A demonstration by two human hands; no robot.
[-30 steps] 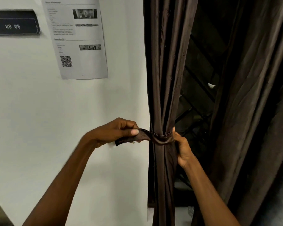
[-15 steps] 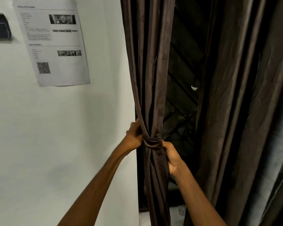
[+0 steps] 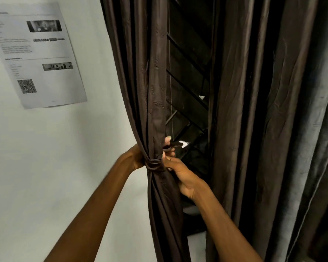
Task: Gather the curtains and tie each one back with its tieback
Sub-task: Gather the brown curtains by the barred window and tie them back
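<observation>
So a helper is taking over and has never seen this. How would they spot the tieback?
Start at the white wall and find the gathered brown curtain beside it. The tieback is the narrow stitched band cinching its waist, the only horizontal strip across vertical folds.

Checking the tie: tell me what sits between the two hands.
In the head view, the gathered dark brown curtain, cinched by its brown fabric tieback, lies between the left hand and right hand.

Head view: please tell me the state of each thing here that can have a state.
left curtain: gathered, cinched at the waist.
tieback: wrapped round it, its end held behind.
right curtain: hanging loose, untied.
left hand: reaches round the bundle, fingertips pinch the tieback's end.
right hand: grips at the tieback.
paper sheet: flat on the wall.
</observation>
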